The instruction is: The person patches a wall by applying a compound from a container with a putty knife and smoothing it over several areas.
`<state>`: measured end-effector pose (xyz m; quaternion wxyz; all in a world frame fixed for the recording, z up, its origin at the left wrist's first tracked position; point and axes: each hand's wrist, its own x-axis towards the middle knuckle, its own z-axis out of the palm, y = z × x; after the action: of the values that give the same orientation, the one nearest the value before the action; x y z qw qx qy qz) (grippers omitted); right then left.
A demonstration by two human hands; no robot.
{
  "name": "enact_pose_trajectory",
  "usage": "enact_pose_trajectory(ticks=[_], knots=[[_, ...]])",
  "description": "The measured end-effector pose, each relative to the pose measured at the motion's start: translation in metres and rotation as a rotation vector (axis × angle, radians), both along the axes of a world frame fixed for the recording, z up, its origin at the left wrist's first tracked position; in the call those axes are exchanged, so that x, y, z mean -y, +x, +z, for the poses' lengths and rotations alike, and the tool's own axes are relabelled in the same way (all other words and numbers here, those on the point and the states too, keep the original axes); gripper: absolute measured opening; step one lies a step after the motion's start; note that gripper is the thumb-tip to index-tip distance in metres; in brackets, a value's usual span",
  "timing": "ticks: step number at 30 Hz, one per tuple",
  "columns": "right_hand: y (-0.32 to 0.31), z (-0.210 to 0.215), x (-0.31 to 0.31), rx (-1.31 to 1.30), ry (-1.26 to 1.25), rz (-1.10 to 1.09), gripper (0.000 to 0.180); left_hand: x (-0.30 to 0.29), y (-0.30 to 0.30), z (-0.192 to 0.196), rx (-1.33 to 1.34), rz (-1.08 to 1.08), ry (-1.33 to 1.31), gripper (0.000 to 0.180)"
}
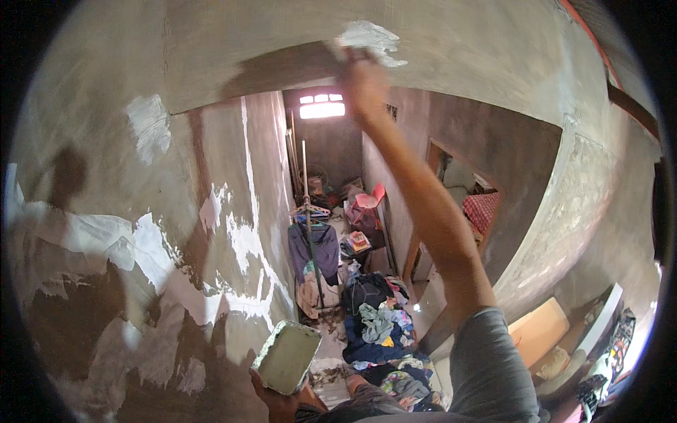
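White wet plaster patch (370,39) sits high on the grey cement beam (458,49) over the doorway, and the right hand (361,74) is raised against its lower edge, fingers closed on a tool too blurred to name. Low down, the left hand (282,402) grips from beneath a flat rectangular board coated in pale plaster (288,356). Beside it stands the patchy grey wall (127,233). Beyond, heaped clothes (377,324) cover the floor.
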<state>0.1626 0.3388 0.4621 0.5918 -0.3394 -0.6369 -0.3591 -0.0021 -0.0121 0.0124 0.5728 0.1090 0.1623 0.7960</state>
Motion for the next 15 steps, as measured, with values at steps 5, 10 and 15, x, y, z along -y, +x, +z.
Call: enact_pose_trajectory(ticks=[5,10,15], knots=[[0.063,0.007,-0.005,-0.259,0.014,-0.123,0.036,0.011,0.007,0.021,-0.025,0.112,-0.129,0.071],[-0.001,-0.016,0.006,-0.008,-0.114,-0.132,0.027,0.018,-0.002,-0.006,0.026,0.015,-0.011,0.073],[-0.093,-0.082,0.052,0.012,-0.138,0.370,0.017,0.012,0.003,-0.004,-0.050,0.054,0.025,0.073]])
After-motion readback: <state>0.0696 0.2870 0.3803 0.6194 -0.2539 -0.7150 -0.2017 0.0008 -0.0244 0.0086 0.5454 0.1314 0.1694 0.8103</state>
